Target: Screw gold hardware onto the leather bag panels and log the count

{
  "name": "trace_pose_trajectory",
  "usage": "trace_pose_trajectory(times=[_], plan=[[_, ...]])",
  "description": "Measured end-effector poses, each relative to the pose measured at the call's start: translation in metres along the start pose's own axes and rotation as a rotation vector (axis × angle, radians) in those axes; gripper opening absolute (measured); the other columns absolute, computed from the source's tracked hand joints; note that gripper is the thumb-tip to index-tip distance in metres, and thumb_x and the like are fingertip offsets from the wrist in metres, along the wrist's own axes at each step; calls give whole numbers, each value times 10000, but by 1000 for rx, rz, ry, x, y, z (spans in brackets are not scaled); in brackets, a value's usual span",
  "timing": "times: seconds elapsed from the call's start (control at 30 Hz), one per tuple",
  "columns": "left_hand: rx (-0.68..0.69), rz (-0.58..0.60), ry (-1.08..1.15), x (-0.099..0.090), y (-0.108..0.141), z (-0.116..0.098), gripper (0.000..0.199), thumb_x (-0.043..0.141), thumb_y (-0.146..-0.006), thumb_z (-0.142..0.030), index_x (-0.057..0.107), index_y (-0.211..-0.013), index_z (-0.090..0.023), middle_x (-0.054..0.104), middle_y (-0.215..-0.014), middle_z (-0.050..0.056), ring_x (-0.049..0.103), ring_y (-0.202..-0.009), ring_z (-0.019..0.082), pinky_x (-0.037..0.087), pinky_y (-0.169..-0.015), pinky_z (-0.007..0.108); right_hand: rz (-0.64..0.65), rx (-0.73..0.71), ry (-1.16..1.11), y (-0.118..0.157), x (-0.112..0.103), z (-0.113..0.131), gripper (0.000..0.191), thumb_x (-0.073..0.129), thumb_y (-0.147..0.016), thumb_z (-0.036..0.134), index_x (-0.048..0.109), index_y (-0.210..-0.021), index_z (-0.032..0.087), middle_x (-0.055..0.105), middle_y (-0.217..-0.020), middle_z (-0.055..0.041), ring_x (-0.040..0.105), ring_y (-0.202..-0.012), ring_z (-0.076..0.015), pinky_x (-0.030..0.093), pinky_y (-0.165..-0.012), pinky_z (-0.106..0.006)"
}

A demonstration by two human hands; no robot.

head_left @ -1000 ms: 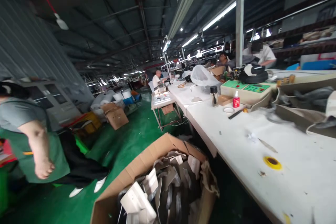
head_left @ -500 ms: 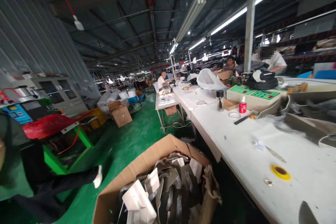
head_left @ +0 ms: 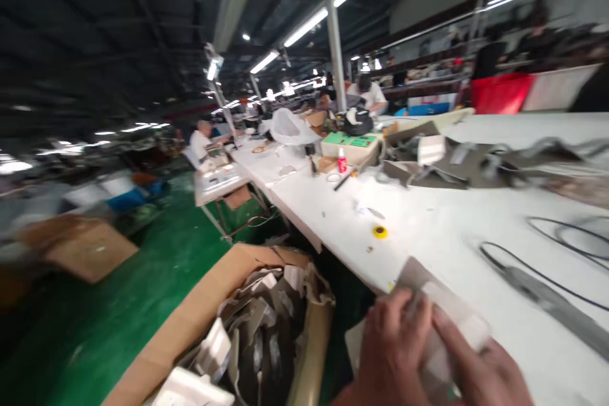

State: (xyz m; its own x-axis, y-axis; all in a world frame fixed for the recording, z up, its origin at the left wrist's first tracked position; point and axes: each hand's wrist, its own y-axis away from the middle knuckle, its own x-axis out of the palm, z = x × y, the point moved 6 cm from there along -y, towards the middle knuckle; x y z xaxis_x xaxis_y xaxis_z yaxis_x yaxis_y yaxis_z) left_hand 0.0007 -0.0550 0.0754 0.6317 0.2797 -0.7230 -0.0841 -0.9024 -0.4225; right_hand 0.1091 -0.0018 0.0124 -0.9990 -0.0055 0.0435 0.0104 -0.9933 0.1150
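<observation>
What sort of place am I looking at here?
Probably a factory workshop: there's a long white worktable, a large cardboard box filled with pieces, and strip lights overhead.

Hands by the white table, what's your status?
Left hand, right hand: both holding grey-white piece. Piece blurred, near table edge. Cardboard box left, seemingly not blocking.
</observation>
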Motion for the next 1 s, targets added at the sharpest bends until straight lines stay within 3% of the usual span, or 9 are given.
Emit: trace_pose_trajectory(times=[0.07, 0.23, 0.33, 0.4, 0.5, 0.6, 0.73, 0.93, 1.0], plan=[[66, 37, 128, 7, -12, -1, 823, 759, -815, -437, 450, -1548, -226, 529, -1432, 162, 560, -1260, 351, 523, -1079, 526, 9, 108, -98, 1, -26, 4, 648, 728, -787, 701, 775, -1178, 186, 806, -927, -110, 763, -860, -370, 636, -679, -448], [85, 34, 275, 15, -49, 5, 295, 566, -1003, -267, 726, -1242, -335, 625, -1198, 77, 589, -1179, 247, 507, -1047, 426, 65, 262, -486, 0, -42, 18, 687, 865, -732, 580, 750, -1199, 89, 806, -917, -125, 766, -856, -339, 611, -689, -364], [-69, -53, 433, 28, -65, 16, 186, 689, -918, -252, 741, -1092, -291, 627, -1220, 64, 597, -1200, 246, 501, -1042, 395, 65, 287, -563, -2, -49, 19, 649, 874, -742, 537, 751, -1197, 90, 809, -908, -137, 772, -836, -339, 621, -702, -383], [-250, -11, 618, 48, -72, 26, 439, 764, -831, -260, 649, -1255, -261, 642, -1260, 83, 634, -1165, 253, 532, -983, 378, 64, 306, -573, -3, -57, 17, 613, 864, -761, 524, 758, -1181, 90, 809, -893, -146, 775, -819, -343, 624, -692, -394], [-467, 214, 880, 80, -78, 30, 742, 802, -770, -305, 493, -1438, -208, 720, -1147, 91, 698, -981, 234, 561, -852, 344, 77, 306, -549, -8, -71, 12, 568, 844, -796, 502, 760, -1180, 94, 809, -919, -156, 775, -833, -343, 627, -721, -407], [-495, 394, 938, 93, -83, 26, 500, 796, -753, -324, 661, -1209, -171, 748, -963, 54, 674, -824, 195, 531, -730, 287, 110, 288, -496, -15, -83, 5, 529, 831, -814, 480, 758, -1182, 106, 808, -972, -153, 769, -865, -338, 619, -764, -410], [-502, 429, 806, 99, -89, 28, 298, 796, -723, -318, 737, -966, -156, 746, -888, 44, 651, -800, 191, 502, -692, 272, 125, 278, -368, -24, -95, -1, 463, 818, -818, 463, 767, -1135, 130, 807, -929, -119, 758, -814, -314, 598, -753, -392], [-618, 557, 813, 140, -94, 22, 294, 809, -732, -249, 740, -1001, -152, 774, -985, 86, 697, -892, 242, 536, -758, 319, 148, 320, -88, -38, -130, -10, 440, 759, -838, 547, 772, -1009, 141, 783, -828, -89, 728, -744, -286, 551, -651, -351], [-656, 538, 785, 134, -101, 29, 272, 796, -807, -266, 726, -1042, -147, 756, -1017, 82, 697, -901, 230, 561, -780, 336, 148, 322, 83, -46, -135, -10, 416, 732, -865, 557, 766, -919, 145, 766, -793, -78, 716, -734, -275, 546, -643, -342]])
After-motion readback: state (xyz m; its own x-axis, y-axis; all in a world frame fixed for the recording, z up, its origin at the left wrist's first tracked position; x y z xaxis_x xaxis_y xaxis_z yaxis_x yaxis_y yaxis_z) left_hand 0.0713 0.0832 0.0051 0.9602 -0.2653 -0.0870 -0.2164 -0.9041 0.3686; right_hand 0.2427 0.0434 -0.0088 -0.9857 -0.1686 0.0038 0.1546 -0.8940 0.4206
